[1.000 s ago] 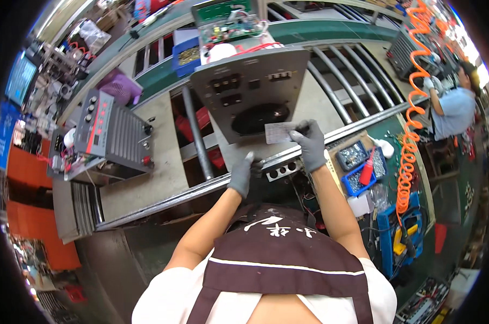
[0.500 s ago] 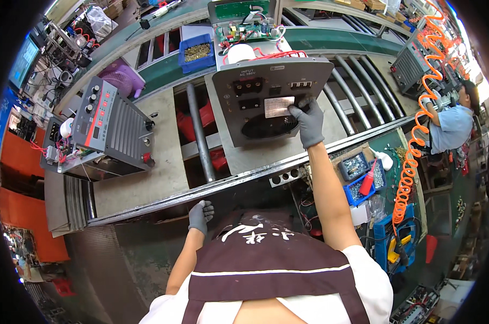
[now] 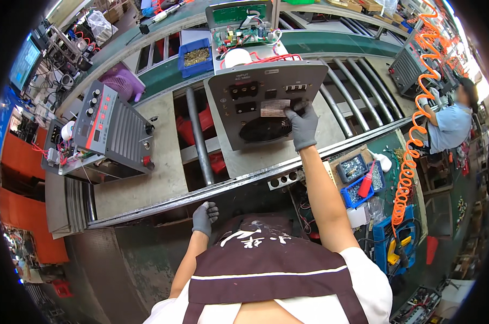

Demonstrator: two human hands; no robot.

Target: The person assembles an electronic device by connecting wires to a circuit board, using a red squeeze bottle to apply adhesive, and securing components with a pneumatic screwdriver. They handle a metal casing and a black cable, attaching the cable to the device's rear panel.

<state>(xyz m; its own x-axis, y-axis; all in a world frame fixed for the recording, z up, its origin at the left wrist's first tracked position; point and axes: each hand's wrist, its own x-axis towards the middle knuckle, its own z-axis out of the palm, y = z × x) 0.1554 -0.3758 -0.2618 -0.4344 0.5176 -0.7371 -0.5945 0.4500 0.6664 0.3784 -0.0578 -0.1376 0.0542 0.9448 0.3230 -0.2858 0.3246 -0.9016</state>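
While a machine point(image 3: 120, 132) hogs the conveyor's point(image 3: 147, 183) left edge, right hand point(image 3: 304, 125) pinches a label point(image 3: 272, 108), print unreadable; left hand point(image 3: 203, 218) hangs loosely curled.

Maroon apron point(image 3: 271, 260) (white-striped), grey-gloved hands point(image 3: 304, 128)

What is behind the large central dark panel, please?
Behind the dark panel, a green circuit board, red wires and a white rounded part show past its top edge; anything lower is hidden.
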